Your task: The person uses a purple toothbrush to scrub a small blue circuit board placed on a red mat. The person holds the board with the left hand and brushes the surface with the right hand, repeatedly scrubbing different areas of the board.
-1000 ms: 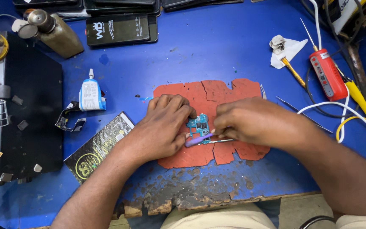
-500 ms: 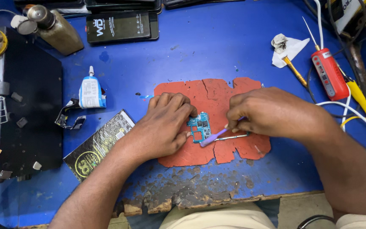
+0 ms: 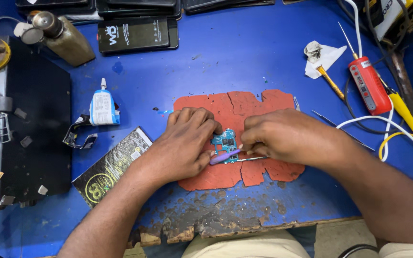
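Change since the earlier frames: both hands stay on the circuit board [image 3: 224, 142]; the right hand has drawn closer to the left hand, and the purple-handled tool [image 3: 225, 156] now lies flatter, its handle pointing left under the board.
Black mat [image 3: 34, 138]: far left, with small loose parts and a tangle of wires at its outer edge.
Brown bottle [image 3: 63, 36]: upper left, lying tilted on the table.
White glue tube [image 3: 103, 106]: upright just right of the black mat, beside a dark printed packet [image 3: 113, 165].
Left hand [image 3: 185, 143]: fingers curled down on the left edge of the circuit board, pinning it flat.
Circuit board: small, blue-green, in the middle of the red mat [image 3: 244, 107], between the two hands.
Right hand [image 3: 285, 136]: closed around the purple-handled tool, touching the board's right edge.
Red tester [image 3: 370, 86]: right of the red mat, among white and yellow cables.
Table [image 3: 244, 52]: blue top, paint worn to bare wood along the near edge.
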